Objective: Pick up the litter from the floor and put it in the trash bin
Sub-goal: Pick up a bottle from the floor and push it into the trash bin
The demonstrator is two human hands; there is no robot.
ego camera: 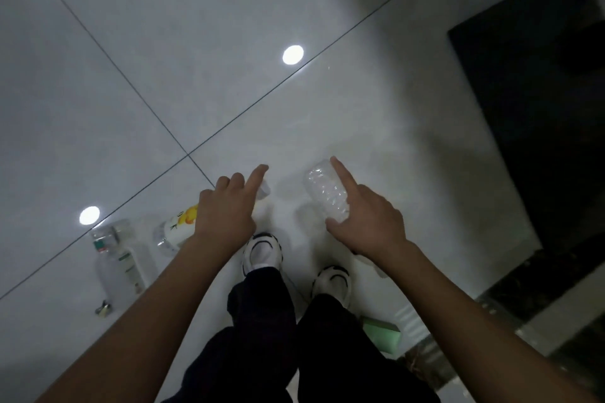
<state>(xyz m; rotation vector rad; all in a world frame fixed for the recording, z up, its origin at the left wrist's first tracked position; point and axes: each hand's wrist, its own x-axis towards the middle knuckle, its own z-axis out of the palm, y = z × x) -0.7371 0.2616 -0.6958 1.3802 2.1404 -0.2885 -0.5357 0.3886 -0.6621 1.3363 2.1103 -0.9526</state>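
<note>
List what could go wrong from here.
The right hand holds the crumpled bottle with its forefinger straight; it may slip. With the left hand on the yellow-printed bottle too, no hand is free for the clear bottle on the floor. The green box could get kicked.

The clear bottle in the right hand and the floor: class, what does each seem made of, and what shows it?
The clear bottle in the right hand looks like thin transparent plastic: see-through, with crinkled, dented walls. The floor seems glazed ceramic or polished stone tile, glossy: straight dark joint lines and mirrored lamp spots.
</note>
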